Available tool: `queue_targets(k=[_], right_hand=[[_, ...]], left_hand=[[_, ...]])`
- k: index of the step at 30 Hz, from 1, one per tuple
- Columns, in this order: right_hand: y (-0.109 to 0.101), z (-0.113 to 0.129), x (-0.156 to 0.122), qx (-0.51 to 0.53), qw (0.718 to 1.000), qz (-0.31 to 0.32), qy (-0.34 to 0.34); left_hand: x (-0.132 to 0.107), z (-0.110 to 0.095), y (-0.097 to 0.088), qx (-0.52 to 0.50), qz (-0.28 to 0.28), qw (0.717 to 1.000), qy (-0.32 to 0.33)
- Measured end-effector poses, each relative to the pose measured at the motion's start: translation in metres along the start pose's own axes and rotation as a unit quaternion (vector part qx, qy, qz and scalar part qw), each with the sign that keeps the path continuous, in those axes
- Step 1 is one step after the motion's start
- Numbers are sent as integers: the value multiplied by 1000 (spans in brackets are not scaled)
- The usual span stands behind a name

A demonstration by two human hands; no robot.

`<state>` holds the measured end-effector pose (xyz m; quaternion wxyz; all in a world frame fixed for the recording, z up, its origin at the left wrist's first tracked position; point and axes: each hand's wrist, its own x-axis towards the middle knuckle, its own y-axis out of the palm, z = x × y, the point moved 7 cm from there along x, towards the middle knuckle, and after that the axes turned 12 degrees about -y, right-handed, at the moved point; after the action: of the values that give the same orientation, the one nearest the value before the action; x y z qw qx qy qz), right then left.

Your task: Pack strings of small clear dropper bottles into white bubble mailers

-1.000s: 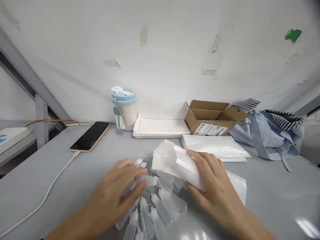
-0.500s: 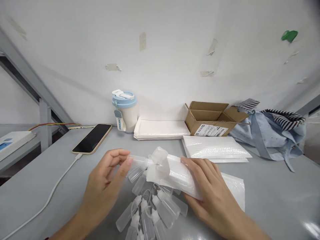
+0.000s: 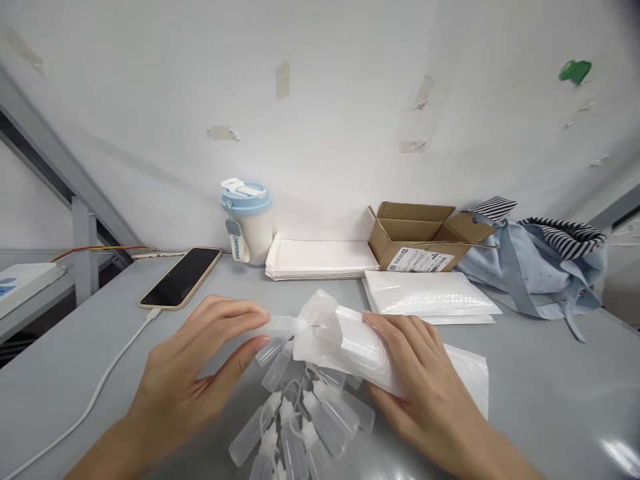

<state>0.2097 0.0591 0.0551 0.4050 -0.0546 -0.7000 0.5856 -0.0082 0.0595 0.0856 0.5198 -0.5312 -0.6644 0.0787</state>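
Note:
A small translucent plastic dropper bottle (image 3: 281,326) lies level between the thumb and fingertips of my left hand (image 3: 197,370). Its nozzle end points into the gaping mouth of a white bubble mailer (image 3: 367,343). My right hand (image 3: 425,383) grips that mailer around its middle, thumb beneath and fingers on top. The bottle's tip is hidden at the mailer's opening. Below, on the grey table, a loose pile of similar dropper bottles (image 3: 295,443) with white caps and thin loops spreads out in front of me.
Another bubble mailer (image 3: 430,293) lies behind my right hand. Along the wall stand a lidded cup (image 3: 257,230), a stack of white envelopes (image 3: 325,257), an open cardboard box (image 3: 415,240) and a blue cloth bag (image 3: 535,267). A phone (image 3: 183,277) with a charging cable (image 3: 110,377) is on the left.
The bottle has moved slightly right, its nozzle reaching further into the mailer's mouth. My left fingers have straightened and shifted toward the bottle's rear end. My right hand keeps its hold.

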Motion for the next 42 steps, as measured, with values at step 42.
queue_targets(k=[42], right_hand=[[7,19,4,67,994,42,-70]], left_hand=[[-21,-26,35,-136,150,979,32]])
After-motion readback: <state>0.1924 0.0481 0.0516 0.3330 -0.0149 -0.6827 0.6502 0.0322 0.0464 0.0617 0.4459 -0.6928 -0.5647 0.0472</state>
